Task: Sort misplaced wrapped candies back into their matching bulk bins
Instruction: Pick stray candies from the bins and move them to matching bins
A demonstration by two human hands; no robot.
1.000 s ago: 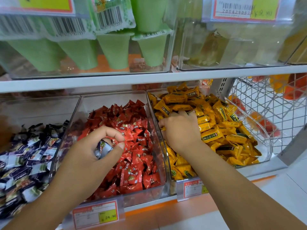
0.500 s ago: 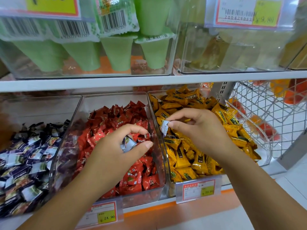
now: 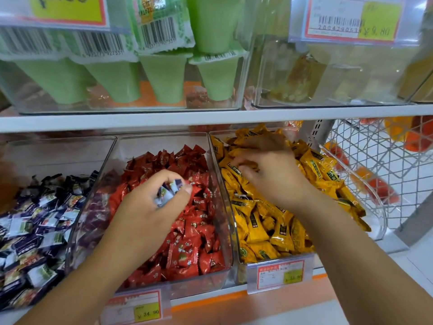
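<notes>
I am watching 3 clear bins in a row on the low shelf. The left bin point(image 3: 58, 151) holds purple and white candies point(image 3: 35, 226). The middle bin point(image 3: 199, 286) is full of red candies point(image 3: 194, 233). The right bin point(image 3: 377, 207) is full of yellow candies point(image 3: 269, 228).

The left hand point(image 3: 145, 209) is over the red candies in the middle bin. Its fingers and thumb are curled tight round a few stray candies point(image 3: 167, 192). These are purple and white, like the ones in the left bin. They are in the hand, above the red pile, and not in any bin.

The right hand point(image 3: 274, 177) is down in the right bin, near the back. Its fingers are bent and poke in among the yellow candies. They look blurry, so I cannot tell if they hold one.

The middle bin has a price tag point(image 3: 138, 308) on its front that says 24.90. The right bin has a second tag point(image 3: 280, 274), too blurry for me to read.

Above the white shelf board point(image 3: 210, 117) sit 2 more clear bins. The first upper bin point(image 3: 117, 110) holds green cups point(image 3: 164, 78) with bar codes on top. The second upper bin point(image 3: 328, 103) holds pale yellow things I cannot make out. A wire basket point(image 3: 386, 165) is at the far right.
</notes>
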